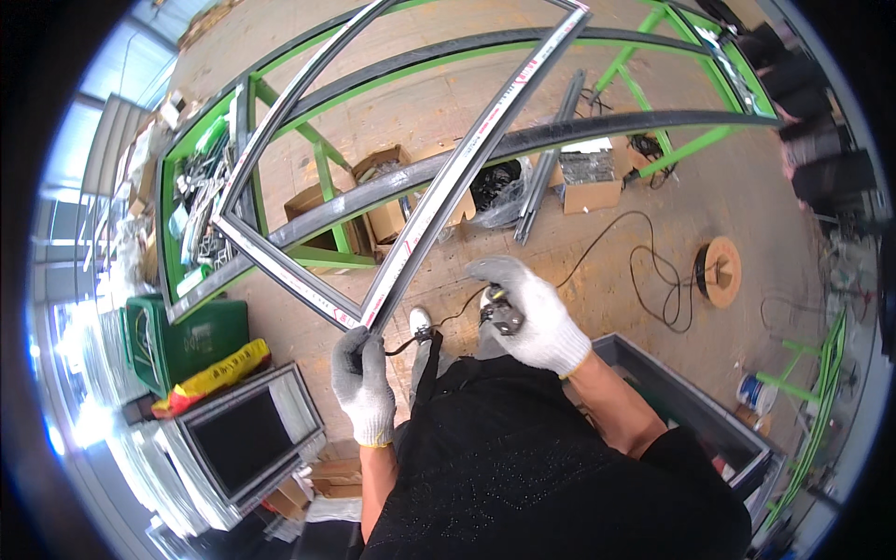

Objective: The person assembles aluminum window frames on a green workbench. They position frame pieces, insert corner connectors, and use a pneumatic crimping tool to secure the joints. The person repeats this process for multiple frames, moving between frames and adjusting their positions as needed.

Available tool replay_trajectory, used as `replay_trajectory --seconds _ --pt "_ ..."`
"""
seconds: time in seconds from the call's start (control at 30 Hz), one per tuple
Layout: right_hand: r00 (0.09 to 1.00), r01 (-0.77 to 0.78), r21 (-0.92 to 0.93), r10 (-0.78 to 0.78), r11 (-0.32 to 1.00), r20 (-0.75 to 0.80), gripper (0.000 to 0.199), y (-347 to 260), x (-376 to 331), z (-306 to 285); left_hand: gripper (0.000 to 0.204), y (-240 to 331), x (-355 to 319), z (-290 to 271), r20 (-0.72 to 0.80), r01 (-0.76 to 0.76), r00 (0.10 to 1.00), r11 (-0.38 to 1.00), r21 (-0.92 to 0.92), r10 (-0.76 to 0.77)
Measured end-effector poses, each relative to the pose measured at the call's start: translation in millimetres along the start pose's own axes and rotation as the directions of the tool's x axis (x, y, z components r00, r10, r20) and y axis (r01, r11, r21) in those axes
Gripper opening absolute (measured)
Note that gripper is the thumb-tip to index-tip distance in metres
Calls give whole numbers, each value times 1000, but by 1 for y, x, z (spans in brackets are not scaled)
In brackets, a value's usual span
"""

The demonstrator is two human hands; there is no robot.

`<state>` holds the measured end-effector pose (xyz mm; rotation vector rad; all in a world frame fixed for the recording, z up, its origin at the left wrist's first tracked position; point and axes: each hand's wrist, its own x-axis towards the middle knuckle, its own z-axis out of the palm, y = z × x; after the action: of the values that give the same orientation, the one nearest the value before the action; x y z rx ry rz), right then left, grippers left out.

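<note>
I have my left hand (364, 383) closed around the near corner of the frame (411, 233), a long dark window frame with a pale taped face, which lies across the green stand (322, 154) and reaches from my waist out to the far rail. My right hand (532, 313) is curled shut on a small dark tool (504, 317) just beside that corner; a thin black cable (644, 271) runs from near it across the floor. I judge the frame stiff and light for its length but awkward: held at one corner it will lever and twist, so a grip near a joint, with the stand bearing the rest, seems best. Its metal edges look sharp and smooth, hence the gloves. Under the stand sit open boxes (383, 201) and a plastic bag (499, 191); loose bars (546, 159) lean there too. A green bin (191, 341) stands at my left, another frame (243, 439) below it, a cable reel (719, 271) to my right. The cable loops lie closest to my feet.
</note>
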<state>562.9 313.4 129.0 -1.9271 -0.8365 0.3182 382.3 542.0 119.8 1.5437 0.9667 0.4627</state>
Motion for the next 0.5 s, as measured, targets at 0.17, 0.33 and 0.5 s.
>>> replay_trajectory --seconds 0.17,0.33,0.5 --pt "735 -643 -517 645 565 -209 62 95 2 -44 24 -3 -3 8 -198 -113 968 973 201 153" --pt "854 -514 -573 442 638 -274 54 122 -27 -65 44 -30 9 -12 -487 89 873 968 236 39" --pt "874 -480 -262 484 837 -53 31 112 15 -59 45 -67 22 -6 -172 294 930 937 -188 -326"
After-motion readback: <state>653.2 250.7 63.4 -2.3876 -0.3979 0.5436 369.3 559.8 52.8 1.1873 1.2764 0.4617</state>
